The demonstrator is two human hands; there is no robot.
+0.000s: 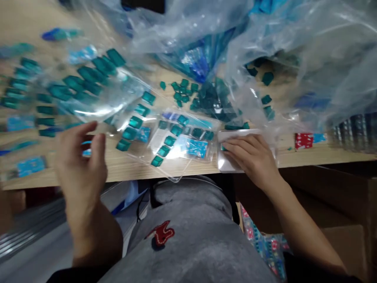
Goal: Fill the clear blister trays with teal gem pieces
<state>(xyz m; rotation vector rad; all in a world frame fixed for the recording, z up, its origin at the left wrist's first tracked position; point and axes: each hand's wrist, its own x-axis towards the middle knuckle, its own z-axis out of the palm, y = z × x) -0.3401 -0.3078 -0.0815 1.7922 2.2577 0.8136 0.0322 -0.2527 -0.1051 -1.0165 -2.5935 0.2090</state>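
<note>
My left hand (81, 157) hovers over the front left of the table, its thumb and forefinger apart and nothing seen between them. My right hand (250, 155) rests on a shallow pale plastic tray (222, 163), with the fingers pressed together. At its fingertips a small teal piece (224, 148) peeks out, mostly hidden by them. Between the hands lie clear plastic trays (179, 173) with rows of translucent teal pieces (170, 140) on them. A blue patterned packet (197, 148) is in one of these trays.
Behind the trays stand large clear plastic bags (182, 35), with loose teal pieces (184, 88) spilled in front. More rows of teal pieces (45, 110) lie left. A red packet (304, 140) and stacked clear trays (356, 131) are right. Cardboard boxes (338, 188) stand below the table edge.
</note>
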